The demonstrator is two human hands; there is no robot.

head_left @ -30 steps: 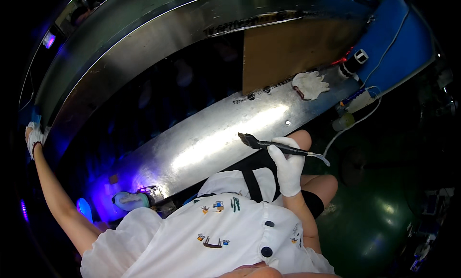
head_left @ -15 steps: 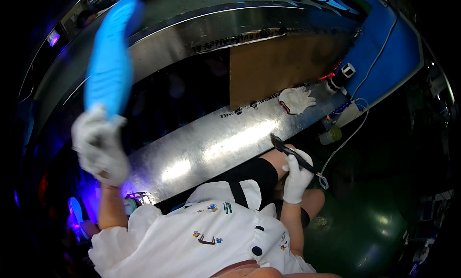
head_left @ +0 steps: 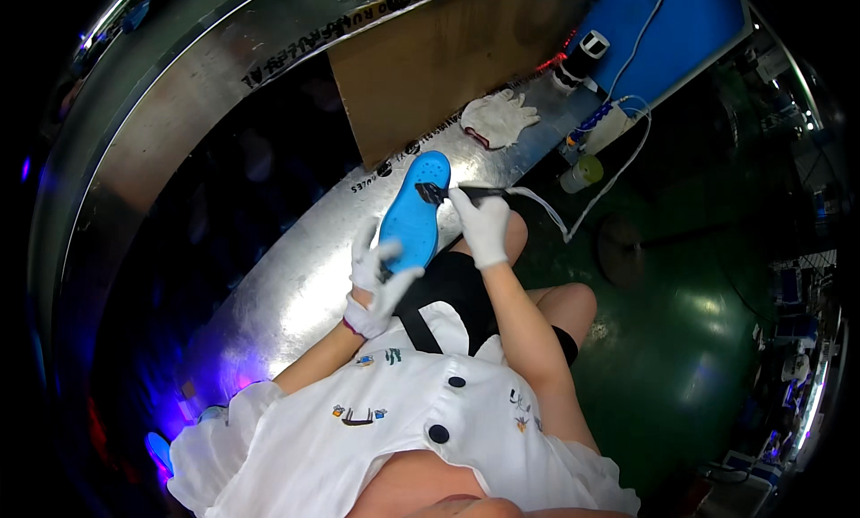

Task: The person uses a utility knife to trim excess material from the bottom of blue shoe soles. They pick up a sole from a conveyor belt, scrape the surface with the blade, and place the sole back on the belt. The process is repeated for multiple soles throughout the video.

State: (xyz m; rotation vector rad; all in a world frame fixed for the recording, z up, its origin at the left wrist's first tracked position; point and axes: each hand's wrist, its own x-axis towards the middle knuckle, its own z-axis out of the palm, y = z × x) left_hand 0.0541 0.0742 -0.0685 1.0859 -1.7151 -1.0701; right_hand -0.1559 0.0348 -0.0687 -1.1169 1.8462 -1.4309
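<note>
A blue shoe insole (head_left: 412,227) lies at a slant over the metal bench, a cluster of small holes at its far end. Around its near end my left hand (head_left: 381,283), in a white glove, has its fingers spread, some against the insole's edge. The fingers are partly blurred. My right hand (head_left: 484,227), gloved in white too, is closed round a black brush (head_left: 431,193). The brush's dark head is over the upper part of the insole. From the handle's rear end runs a clear thin tube (head_left: 555,221).
The metal bench (head_left: 305,294) has a cardboard sheet (head_left: 421,70) standing behind it. Farther along lie a white glove (head_left: 497,121) and a black-and-white cylinder (head_left: 582,59). A yellowish round container (head_left: 582,173) is beside the bench end, near a blue panel (head_left: 667,43).
My left hand has come down from the upper left with the insole, bringing it before me, and its fingers have spread. My right hand has moved up and left, bringing the brush over the insole.
</note>
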